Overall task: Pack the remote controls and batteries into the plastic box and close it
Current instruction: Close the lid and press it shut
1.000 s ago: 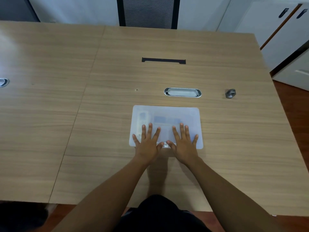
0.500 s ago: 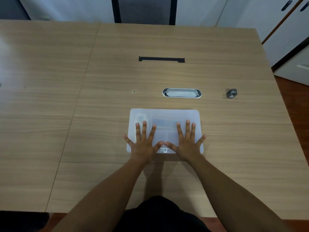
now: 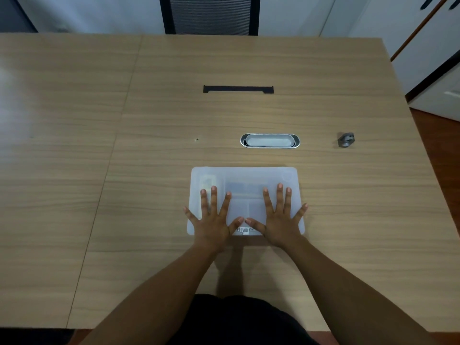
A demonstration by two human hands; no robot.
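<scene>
Now we press our left hand (image 3: pixel 211 224) and right hand (image 3: pixel 281 224) flat, fingers spread, on the translucent plastic box (image 3: pixel 245 175). Its lid is on, and both thumbs nearly meet above the barcode sticker (image 3: pixel 244 230).

Barcode sticker (image 3: pixel 244 230) on box lid (image 3: pixel 245 176), digits unreadable.

Frosted white translucent plastic box (image 3: pixel 245 175) bearing a black-and-white barcode label (image 3: pixel 244 230); light wood-grain table (image 3: pixel 174 115); small grey object (image 3: pixel 346 139) at right.

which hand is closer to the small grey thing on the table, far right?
Right. The right hand lies flat on the box lid, below-left of the grey object; the left hand is further left on that lid.
</scene>
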